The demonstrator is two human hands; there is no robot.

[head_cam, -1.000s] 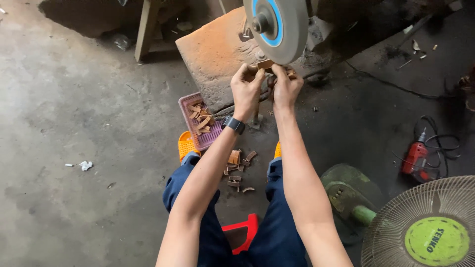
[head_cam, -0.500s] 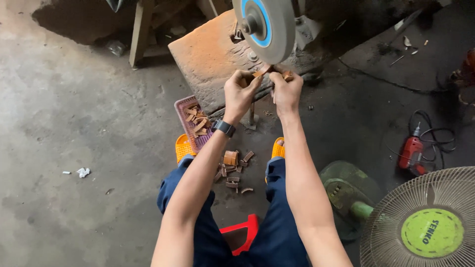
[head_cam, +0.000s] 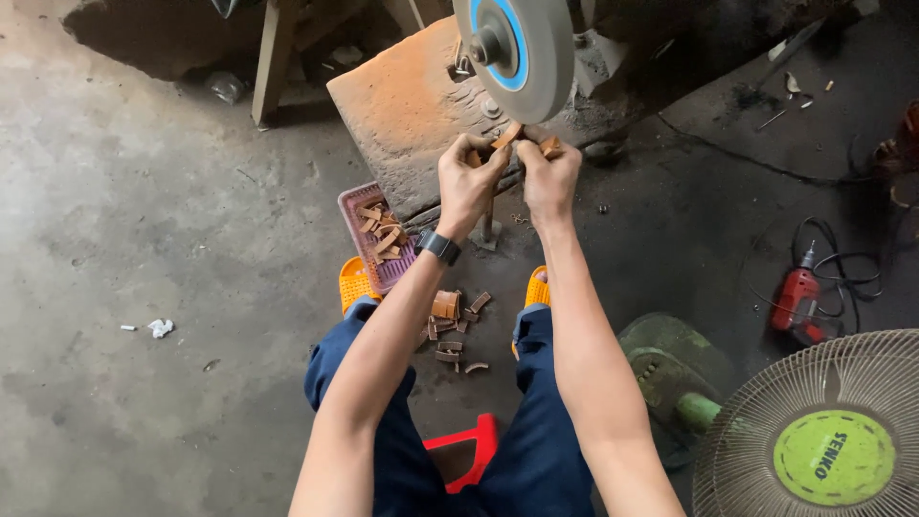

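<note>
Head view: left hand [head_cam: 469, 182] and right hand [head_cam: 549, 175], together, pinch a small wooden piece [head_cam: 508, 135] against the grinding wheel [head_cam: 525, 53] for steady contact.

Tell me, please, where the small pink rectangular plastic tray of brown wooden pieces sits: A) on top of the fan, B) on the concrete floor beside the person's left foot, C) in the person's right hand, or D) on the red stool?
B: the pink tray lies on the concrete floor next to the orange sandal of the left foot.
</note>
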